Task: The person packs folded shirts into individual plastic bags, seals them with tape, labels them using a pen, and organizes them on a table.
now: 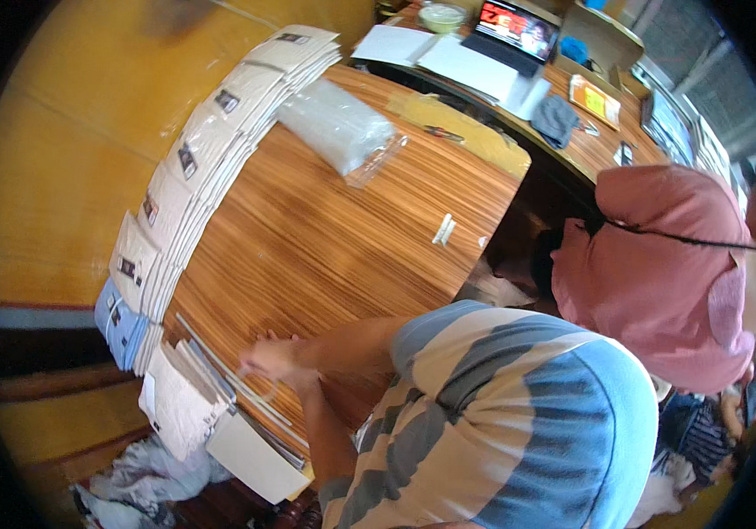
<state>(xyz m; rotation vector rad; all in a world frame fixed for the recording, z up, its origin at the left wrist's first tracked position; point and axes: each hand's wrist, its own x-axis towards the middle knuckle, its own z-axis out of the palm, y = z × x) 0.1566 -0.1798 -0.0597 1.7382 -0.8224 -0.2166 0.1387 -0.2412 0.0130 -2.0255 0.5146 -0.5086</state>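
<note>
My two hands meet and overlap low over the near left part of the wood-grain table (334, 256). My right hand (279, 355) comes in from the right and is smeared by motion, with a few fingertips showing at its far side. My left hand (305, 379) lies just below, its fingers mostly hidden. Beside them is a pale, see-through ring (259, 385), too blurred to name. Long thin white strips (232, 377) run along the table's left edge, next to my hands. Whether either hand holds anything cannot be made out.
Stacked packs of folded, light cloth (188, 159) line the wall side, with a blue bundle (122, 326) nearest. Clear plastic bags (338, 128), a cutter (444, 133) and small white pieces (443, 229) lie on the table. Someone in pink (651, 273) is at right, by a desk with a laptop (512, 37).
</note>
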